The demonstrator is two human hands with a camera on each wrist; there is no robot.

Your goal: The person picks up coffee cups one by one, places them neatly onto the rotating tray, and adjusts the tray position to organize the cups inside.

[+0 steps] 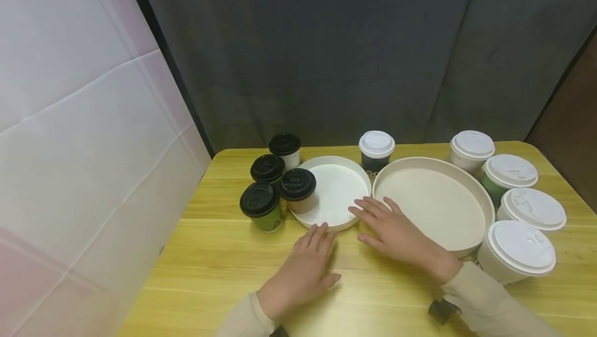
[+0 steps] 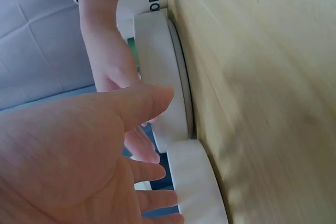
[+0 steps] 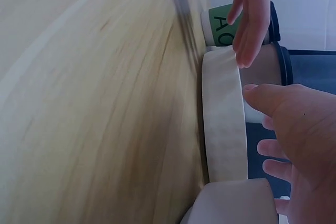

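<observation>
L hand (image 1: 303,269) & R hand (image 1: 396,233) out flat-ish by white tray (image 1: 338,186) & cream tray (image 1: 429,197)

L hand: fingers extended, slightly spread, nothing held, tips at white tray's front rim. R hand: same, spread & holding nothing, btwn the 2 trays. Can't tell if either touches a rim. Sleeves (image 1: 494,300): 2, plain beige fabric.

Trays: 2, round, shallow, smooth, low upright walls; cream bigger, white on its L, side by side. Tan cup (image 1: 300,205), black lid, upright inside white tray near L edge. Just L of that tray: 3 black-lid cups (image 1: 267,219), upright, front one green. Dark cup (image 1: 374,164), white lid, stands toward back btwn trays. R of cream tray: 4 white-lid cups (image 1: 506,264), curved row. Total 9 cups: 4 black lids, 5 white, all round w/ raised tops.

Table (image 1: 210,275): yellowish wood, streaky grain. Behind: dark grey cloth (image 1: 326,57). Far L: pale wall (image 1: 93,145) w/ crease lines.
</observation>
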